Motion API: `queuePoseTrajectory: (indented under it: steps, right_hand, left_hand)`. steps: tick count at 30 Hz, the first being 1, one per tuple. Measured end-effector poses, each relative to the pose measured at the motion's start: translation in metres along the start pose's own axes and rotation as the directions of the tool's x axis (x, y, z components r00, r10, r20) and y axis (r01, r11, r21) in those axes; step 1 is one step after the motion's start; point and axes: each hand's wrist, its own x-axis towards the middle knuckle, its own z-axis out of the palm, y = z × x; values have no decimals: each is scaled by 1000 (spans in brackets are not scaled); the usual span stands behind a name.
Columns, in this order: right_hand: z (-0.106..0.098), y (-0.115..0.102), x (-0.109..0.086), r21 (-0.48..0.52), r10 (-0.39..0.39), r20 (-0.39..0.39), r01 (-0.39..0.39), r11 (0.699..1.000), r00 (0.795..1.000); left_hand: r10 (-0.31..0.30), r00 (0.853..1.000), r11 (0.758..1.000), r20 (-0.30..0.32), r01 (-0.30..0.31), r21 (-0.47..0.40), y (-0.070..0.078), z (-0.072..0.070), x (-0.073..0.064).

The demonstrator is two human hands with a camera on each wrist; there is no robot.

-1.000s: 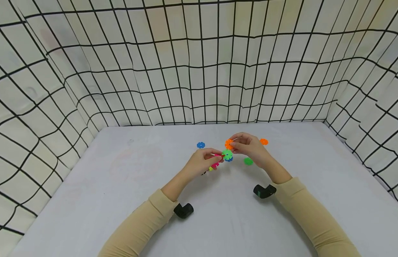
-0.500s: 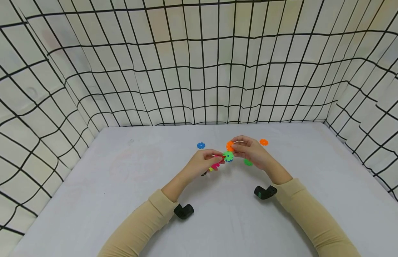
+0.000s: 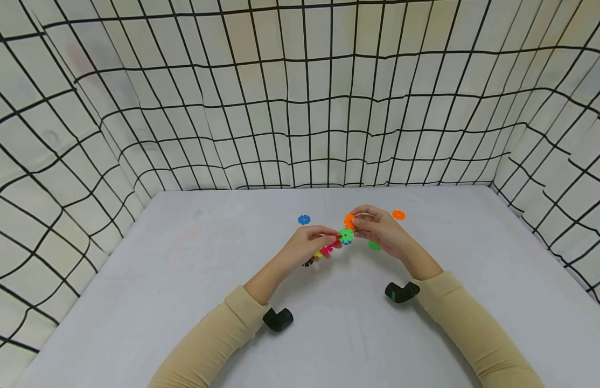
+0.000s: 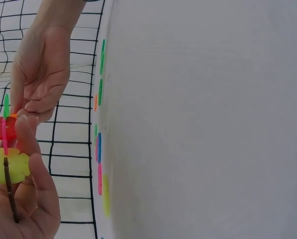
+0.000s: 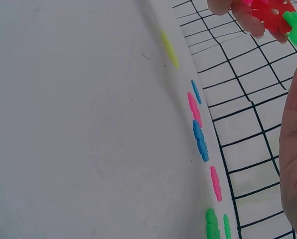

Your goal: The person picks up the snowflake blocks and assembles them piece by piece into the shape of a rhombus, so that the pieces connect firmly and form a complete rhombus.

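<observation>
My left hand (image 3: 304,247) pinches a chain of interlocked notched plastic discs. In the left wrist view a dark disc (image 4: 11,191), a yellow disc (image 4: 16,170), a pink disc (image 4: 4,135) seen edge-on, a red disc (image 4: 1,130) and a green disc (image 4: 6,105) follow one another. The green disc faces the head camera, between the two hands. Thumb and fingers of my right hand (image 3: 384,230) pinch an orange disc (image 3: 349,221) right at the green disc's upper edge. Curled fingers partly hide the red and pink discs.
On the white table (image 3: 208,269) lie a blue disc (image 3: 304,219) at the back, a loose orange disc (image 3: 399,214) and a green one (image 3: 375,246) beside the right hand. Black mesh (image 3: 324,118) over white walls encloses the table's back and sides. Black camera mounts (image 3: 278,320) sit at both wrists.
The right hand, with its orange disc, has come down slightly toward the green disc. The left hand and its chain stay nearly in place.
</observation>
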Motion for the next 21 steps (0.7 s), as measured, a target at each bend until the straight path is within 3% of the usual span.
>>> queuePoseTrajectory:
  steps: [12, 21]
  right_hand:
    - [-1, -2, -4, 56, -49, 57, 46, 997, 997]
    - [5, -3, -5, 43, -71, 56, 69, 997, 996]
  left_hand:
    - [-44, 999, 997, 19, 45, -68, 4, 1, 1]
    - [-50, 999, 997, 11, 51, -63, 5, 3, 1]
